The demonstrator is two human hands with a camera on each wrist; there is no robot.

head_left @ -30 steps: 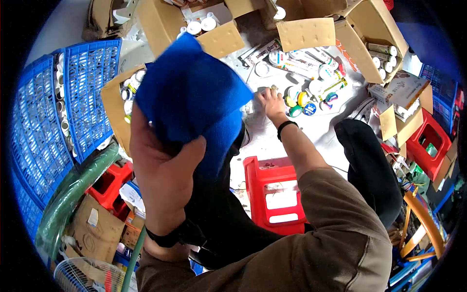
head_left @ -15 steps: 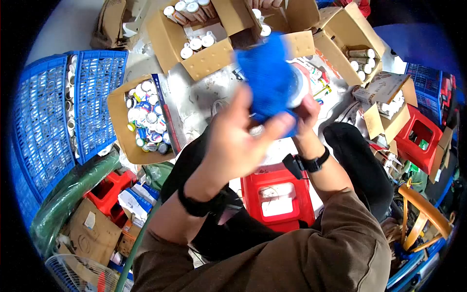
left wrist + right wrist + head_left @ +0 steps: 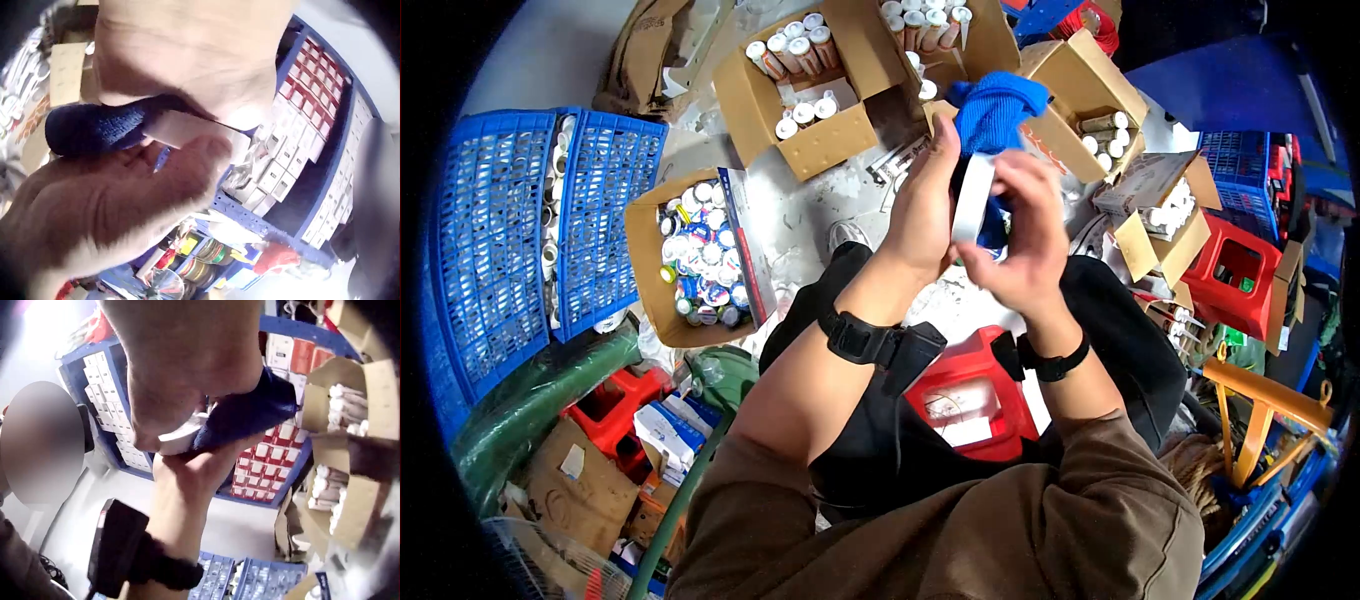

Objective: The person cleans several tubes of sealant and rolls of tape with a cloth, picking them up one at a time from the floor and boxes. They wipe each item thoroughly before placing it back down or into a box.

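A bright blue cloth (image 3: 1000,105), ribbed and bunched, is held up in front of me between both hands. Beside it is a flat white disc-shaped roll (image 3: 972,200), seen edge-on as a pale band. My left hand (image 3: 920,205) grips the cloth from the left, thumb pointing up; most of its fingers are hidden. From the right, my right hand (image 3: 1035,225) pinches the roll, thumb at its lower end and fingers near its top. In the left wrist view the right thumb lies on the white edge (image 3: 187,131), with dark blue cloth (image 3: 94,128) next to it.
Open cardboard boxes (image 3: 830,128) with white-capped tubes stand ahead. At left, a box (image 3: 645,250) holds many small round containers near blue crates (image 3: 495,240). A red stool (image 3: 975,445) is between my legs; an orange metal frame (image 3: 1270,395) stands at right.
My right hand has come up from the floor with the white roll to meet the left hand. The blue cloth has moved right and away from me and now lies against the roll.
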